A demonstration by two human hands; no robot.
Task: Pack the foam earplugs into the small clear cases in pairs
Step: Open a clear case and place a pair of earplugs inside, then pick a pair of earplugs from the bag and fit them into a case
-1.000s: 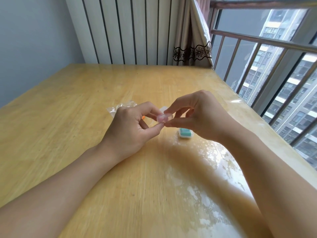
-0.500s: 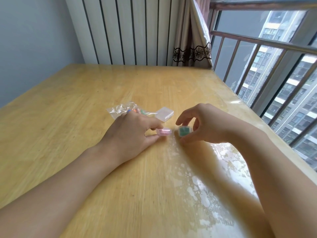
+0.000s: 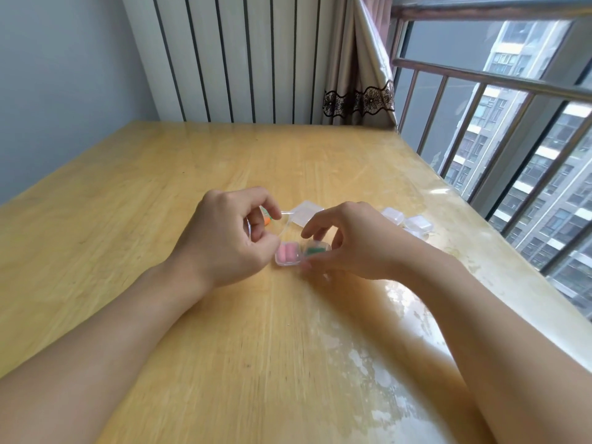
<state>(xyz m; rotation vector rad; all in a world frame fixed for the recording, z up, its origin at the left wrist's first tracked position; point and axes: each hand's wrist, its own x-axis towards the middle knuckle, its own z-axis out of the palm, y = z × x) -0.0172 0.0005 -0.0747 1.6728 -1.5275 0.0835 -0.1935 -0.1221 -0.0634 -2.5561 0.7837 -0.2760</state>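
— Glossy yellow wood surface [image 3: 224, 331] under a clear film, beside a barred window [image 3: 499, 129].
— And the hands?
— Left hand [image 3: 224, 238] curled, knuckles up, thumb against the pink-filled case [image 3: 289, 254]; anything pinched inside the curl hidden. Right hand [image 3: 349, 241] arched over the green-filled case [image 3: 317, 249], fingertips pinching its sides.
— Materials?
— Small square clear plastic cases, touching side by side; soft pink foam cylinders paired inside one. Empty cases [image 3: 403, 219] lay behind the right hand, crinkled bag [image 3: 285, 219] behind the left.
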